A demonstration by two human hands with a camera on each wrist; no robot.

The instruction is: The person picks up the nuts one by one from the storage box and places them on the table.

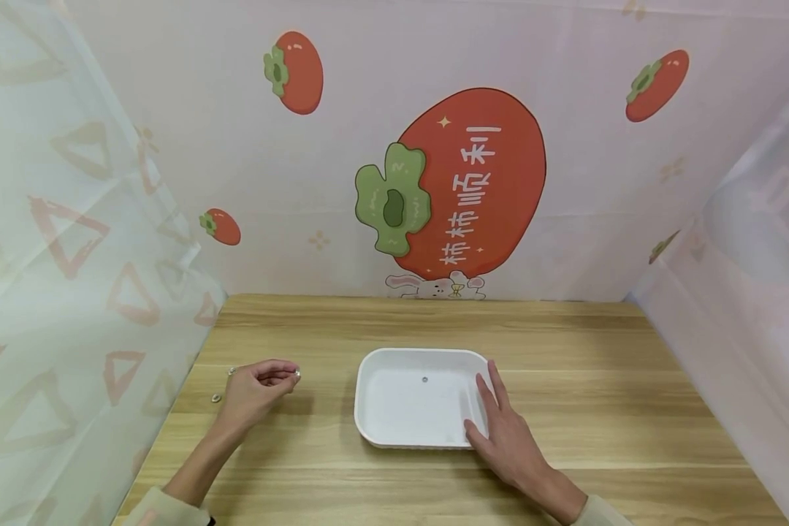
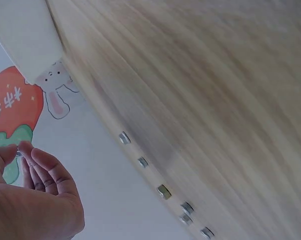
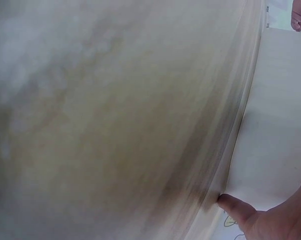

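Observation:
Between thumb and fingertips my left hand [image 1: 259, 391] pinches a small silver metal nut [image 1: 297, 372], held to the left of a white tray [image 1: 366, 402]. The left wrist view shows the same nut [image 2: 19, 151] mostly covered by the fingers. Inside the tray, a single nut [image 1: 424, 379] lies on the bottom. My right hand [image 1: 509, 438] rests on the tray's right side with its fingers spread and fairly straight. Its thumb [image 3: 235, 206] touches the tray wall in the right wrist view.
On the wooden table [image 1: 598, 394], several loose nuts [image 2: 164, 191] lie in a rough row by the left hand; one of them [image 1: 216, 398] shows left of the wrist. A printed cloth backdrop [image 1: 342, 183] stands behind the table and along both sides.

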